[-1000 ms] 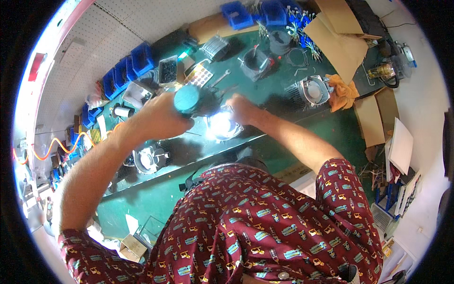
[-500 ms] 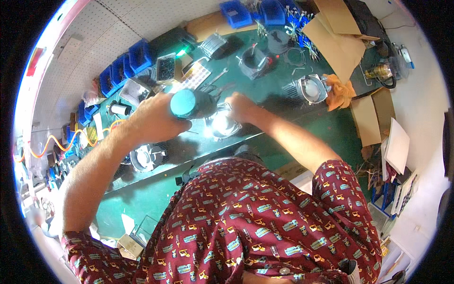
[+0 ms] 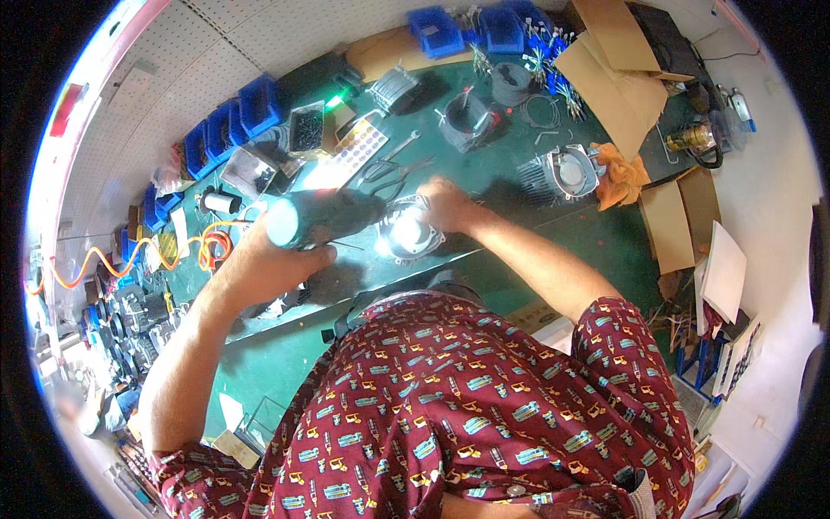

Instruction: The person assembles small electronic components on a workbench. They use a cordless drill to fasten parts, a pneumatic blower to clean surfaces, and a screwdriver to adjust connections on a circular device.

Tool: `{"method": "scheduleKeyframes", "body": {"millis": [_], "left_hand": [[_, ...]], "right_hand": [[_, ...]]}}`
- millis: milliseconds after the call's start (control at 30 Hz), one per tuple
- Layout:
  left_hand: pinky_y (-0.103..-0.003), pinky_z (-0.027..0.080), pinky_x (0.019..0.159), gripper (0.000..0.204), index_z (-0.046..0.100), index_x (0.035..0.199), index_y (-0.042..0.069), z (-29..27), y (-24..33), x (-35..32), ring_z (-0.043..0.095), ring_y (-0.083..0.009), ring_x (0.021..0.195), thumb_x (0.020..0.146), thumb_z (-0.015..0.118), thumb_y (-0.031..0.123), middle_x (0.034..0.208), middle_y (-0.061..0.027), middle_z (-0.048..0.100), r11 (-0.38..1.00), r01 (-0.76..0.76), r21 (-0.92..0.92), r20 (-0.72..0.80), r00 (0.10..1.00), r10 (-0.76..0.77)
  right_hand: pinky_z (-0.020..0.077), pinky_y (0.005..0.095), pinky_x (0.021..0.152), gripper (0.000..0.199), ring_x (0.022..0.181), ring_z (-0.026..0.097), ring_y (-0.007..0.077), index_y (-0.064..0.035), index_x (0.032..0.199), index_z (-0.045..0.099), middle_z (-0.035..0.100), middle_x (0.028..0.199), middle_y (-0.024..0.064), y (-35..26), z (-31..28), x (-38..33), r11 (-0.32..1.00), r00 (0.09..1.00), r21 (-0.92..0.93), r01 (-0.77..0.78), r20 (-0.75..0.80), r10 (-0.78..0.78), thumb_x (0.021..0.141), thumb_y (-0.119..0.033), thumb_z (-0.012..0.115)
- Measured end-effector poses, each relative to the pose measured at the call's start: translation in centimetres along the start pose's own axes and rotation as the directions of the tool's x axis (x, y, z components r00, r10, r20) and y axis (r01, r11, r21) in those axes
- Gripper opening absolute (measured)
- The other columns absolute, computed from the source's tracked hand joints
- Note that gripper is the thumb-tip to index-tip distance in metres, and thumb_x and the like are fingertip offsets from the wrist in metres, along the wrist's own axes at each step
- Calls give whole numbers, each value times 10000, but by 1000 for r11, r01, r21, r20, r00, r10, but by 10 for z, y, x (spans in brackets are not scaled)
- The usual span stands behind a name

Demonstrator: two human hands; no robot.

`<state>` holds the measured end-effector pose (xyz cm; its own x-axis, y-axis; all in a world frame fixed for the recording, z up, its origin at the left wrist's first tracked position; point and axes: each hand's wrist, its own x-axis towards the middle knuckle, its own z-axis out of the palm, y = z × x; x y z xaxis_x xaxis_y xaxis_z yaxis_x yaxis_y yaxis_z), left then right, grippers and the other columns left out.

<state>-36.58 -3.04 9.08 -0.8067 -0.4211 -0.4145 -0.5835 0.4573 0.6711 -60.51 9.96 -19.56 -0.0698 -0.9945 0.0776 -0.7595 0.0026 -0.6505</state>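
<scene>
while left hand (image 3: 264, 264) grips power driver (image 3: 324, 216), right hand (image 3: 445, 206) on metal housing (image 3: 406, 233)

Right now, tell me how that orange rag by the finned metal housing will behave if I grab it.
The orange rag lies crumpled in soft folds, so it will likely go floppy and sag. It looks like light cloth, unlikely to roll or slip. One edge sits against the finned metal housing, so it may snag there.

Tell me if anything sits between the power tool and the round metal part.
Nothing visible does. The left hand holds the tool with its front end at the metal part, which the right hand steadies from behind.
</scene>
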Motion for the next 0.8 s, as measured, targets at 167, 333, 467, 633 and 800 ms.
{"method": "scheduleKeyframes", "body": {"millis": [167, 333, 467, 633, 800], "left_hand": [[-312, 516, 848, 468, 628, 1270, 75, 5, -9, -25, 619, -145, 931, 822, 757, 121, 1034, -65, 687, 984, 134, -117, -15, 990, -137], [-321, 536, 764, 379, 672, 1181, 61, 18, -25, -54, 632, -134, 805, 814, 758, 96, 929, -85, 719, 988, 111, -105, -69, 991, -118], [-360, 557, 730, 337, 698, 1125, 77, 32, -30, -67, 694, -247, 772, 806, 768, 161, 881, -124, 724, 995, 97, 6, -117, 989, -95], [-402, 567, 740, 343, 701, 1111, 92, 37, -25, -70, 705, -335, 827, 810, 768, 241, 914, -157, 723, 979, 155, 134, -110, 984, -141], [-406, 576, 702, 338, 703, 1093, 84, 39, -23, -69, 714, -345, 808, 805, 771, 247, 881, -173, 722, 974, 173, 145, -85, 983, -162]], "right_hand": [[485, 488, 899, 284, 1023, 596, 417, 3, 875, 661, 652, 932, 243, -4, -7, -3, 997, 1000, 78, 12, 1, -12, 670, -177, 738], [484, 486, 851, 308, 966, 596, 416, -19, 864, 662, 634, 946, 239, -4, -5, 2, 983, 980, 57, -175, 103, 169, 721, -277, 748], [480, 481, 913, 339, 1030, 591, 411, -15, 948, 668, 618, 1048, 243, -8, -9, 3, 980, 969, 17, -200, 153, 195, 745, -274, 747], [477, 479, 955, 363, 1086, 584, 404, -14, 994, 665, 615, 1096, 240, -12, -14, 4, 973, 953, -4, -231, 203, 227, 742, -260, 753], [484, 483, 905, 357, 1026, 597, 413, -13, 959, 674, 628, 1033, 239, -12, -14, 4, 977, 963, 6, -215, 165, 211, 733, -271, 771]]}}
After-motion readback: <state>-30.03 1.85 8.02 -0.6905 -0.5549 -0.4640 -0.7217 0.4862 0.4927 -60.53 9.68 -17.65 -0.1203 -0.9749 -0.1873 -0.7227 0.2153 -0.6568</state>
